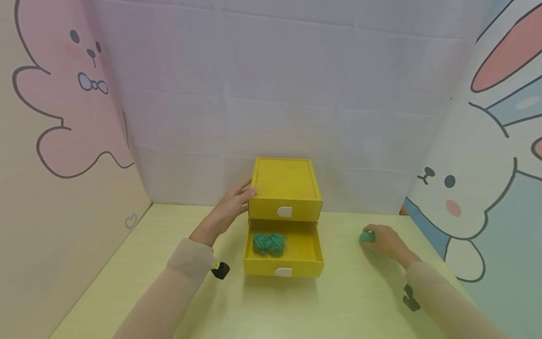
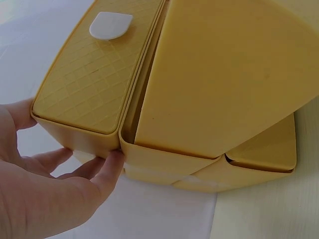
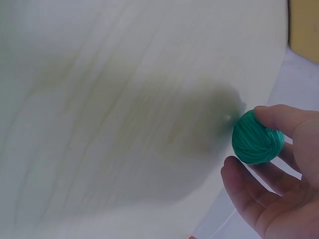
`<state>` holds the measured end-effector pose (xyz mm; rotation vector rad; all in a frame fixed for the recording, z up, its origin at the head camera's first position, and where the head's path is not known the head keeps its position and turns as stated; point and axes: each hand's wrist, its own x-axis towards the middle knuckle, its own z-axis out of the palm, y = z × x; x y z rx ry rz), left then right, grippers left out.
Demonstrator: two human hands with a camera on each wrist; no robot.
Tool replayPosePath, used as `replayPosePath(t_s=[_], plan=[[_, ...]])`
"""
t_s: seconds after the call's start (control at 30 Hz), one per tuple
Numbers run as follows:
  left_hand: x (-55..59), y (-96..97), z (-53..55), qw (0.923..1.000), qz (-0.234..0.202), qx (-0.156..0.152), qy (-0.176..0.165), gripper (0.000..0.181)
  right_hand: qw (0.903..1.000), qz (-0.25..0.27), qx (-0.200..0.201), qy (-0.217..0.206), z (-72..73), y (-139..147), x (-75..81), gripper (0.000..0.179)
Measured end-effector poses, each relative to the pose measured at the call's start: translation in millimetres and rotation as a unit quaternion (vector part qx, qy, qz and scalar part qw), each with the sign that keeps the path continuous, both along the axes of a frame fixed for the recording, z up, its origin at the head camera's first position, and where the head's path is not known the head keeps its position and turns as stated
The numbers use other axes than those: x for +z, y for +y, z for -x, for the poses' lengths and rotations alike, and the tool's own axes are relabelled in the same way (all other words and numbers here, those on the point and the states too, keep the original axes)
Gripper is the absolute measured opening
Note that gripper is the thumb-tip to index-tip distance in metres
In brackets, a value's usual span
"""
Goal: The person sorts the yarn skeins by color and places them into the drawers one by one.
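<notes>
A yellow drawer cabinet stands against the back wall, its upper drawer closed. The drawer below is pulled out. Two balls of green yarn lie side by side in its left part. My left hand rests at the cabinet's upper left side, fingers extended; in the left wrist view its fingertips touch the side wall. Off to the right, my right hand pinches another green yarn ball between thumb and fingers, close over the table.
The pale yellow table runs back to a white cloth wall. Side panels with a pink bear and a white rabbit flank it. Another yellow drawer front shows beneath the pulled-out drawer in the left wrist view.
</notes>
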<state>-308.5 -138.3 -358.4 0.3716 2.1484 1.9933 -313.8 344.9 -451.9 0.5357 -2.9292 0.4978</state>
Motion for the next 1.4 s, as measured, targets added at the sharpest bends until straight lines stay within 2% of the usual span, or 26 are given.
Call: replayPosePath(t_s=[0.27, 0.5, 0.77, 1.17, 1.4], plan=[[-0.6, -0.1, 2.2, 1.0000, 0.001, -0.003, 0.000, 0.070, 0.9984, 0.002, 0.046, 0.031, -8.0, -10.6, 16.3, 0.035], [-0.6, -1.2, 1.2, 1.0000, 0.003, -0.002, -0.006, 0.071, 0.9963, -0.002, 0.082, 0.024, -21.2, -29.4, 42.1, 0.041], [-0.3, -0.7, 0.5, 1.0000, 0.006, -0.002, -0.004, 0.070, 0.9916, 0.004, 0.127, 0.027, -39.3, -54.1, 71.6, 0.036], [0.2, -1.1, 0.2, 1.0000, 0.004, -0.004, 0.000, 0.070, 0.9896, 0.016, 0.143, -0.002, -64.7, -97.5, 113.0, 0.038], [0.8, -0.2, -0.4, 1.0000, 0.006, -0.005, 0.004, 0.069, 0.9850, 0.007, 0.172, 0.008, -71.2, -122.1, 124.2, 0.036]])
